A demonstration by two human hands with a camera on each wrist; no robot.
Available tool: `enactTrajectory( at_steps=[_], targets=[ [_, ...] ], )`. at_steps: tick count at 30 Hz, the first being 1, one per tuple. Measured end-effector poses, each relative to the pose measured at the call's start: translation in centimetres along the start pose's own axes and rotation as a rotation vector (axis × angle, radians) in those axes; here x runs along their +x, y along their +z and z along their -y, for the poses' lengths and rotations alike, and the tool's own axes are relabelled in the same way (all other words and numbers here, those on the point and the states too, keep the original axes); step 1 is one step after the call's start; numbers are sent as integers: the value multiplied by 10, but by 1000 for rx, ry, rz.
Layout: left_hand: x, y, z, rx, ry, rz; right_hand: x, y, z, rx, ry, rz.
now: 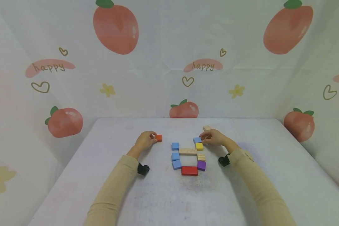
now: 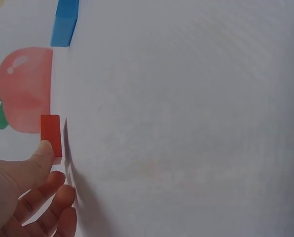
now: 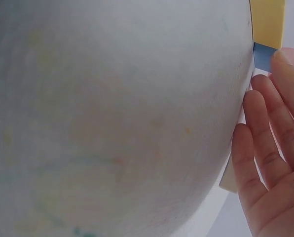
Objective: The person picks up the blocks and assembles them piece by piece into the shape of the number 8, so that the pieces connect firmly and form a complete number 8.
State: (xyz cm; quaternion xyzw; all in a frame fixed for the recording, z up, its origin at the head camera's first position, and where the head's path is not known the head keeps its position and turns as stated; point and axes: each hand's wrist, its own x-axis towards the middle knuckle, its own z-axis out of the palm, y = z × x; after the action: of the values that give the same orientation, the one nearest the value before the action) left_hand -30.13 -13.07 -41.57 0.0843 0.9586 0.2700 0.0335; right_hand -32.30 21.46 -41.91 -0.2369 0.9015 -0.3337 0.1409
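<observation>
My left hand (image 1: 146,140) pinches a small orange-red block (image 1: 158,138) at the left. In the left wrist view the thumb lies on the face of this block (image 2: 50,133); the index finger is hidden. At the far right of a ring of blocks, my right hand (image 1: 213,137) holds a blue block (image 1: 196,140) by its right edge. Just in front of that block is a yellow block (image 1: 199,146). The right wrist view has the thumb on the blue block (image 3: 264,57), the other fingers loosely bent beside it.
The ring also has blue blocks (image 1: 175,146) down its left side, a long wooden block (image 1: 187,152) across, a striped wooden block (image 1: 201,157), a purple block (image 1: 201,165) and a red block (image 1: 189,171) in front. Another wooden block (image 1: 207,128) lies behind the right hand.
</observation>
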Motion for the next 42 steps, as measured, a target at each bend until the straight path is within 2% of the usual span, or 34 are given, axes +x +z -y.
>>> enactTrajectory(
  at_steps=[8, 21, 36, 42],
  targets=[
    [5, 2, -7, -20, -14, 11, -1, -1, -1, -6, -8, -5],
    [10, 9, -23, -12, 60, -2, -3, -1, 1, -8, -5, -4],
    [13, 16, -37, -3, 90, 13, -3, 0, 5, -8, 12, -2],
    [14, 19, -42, 7, 104, 15, -3, 0, 4, -9, -4, -5]
  ],
)
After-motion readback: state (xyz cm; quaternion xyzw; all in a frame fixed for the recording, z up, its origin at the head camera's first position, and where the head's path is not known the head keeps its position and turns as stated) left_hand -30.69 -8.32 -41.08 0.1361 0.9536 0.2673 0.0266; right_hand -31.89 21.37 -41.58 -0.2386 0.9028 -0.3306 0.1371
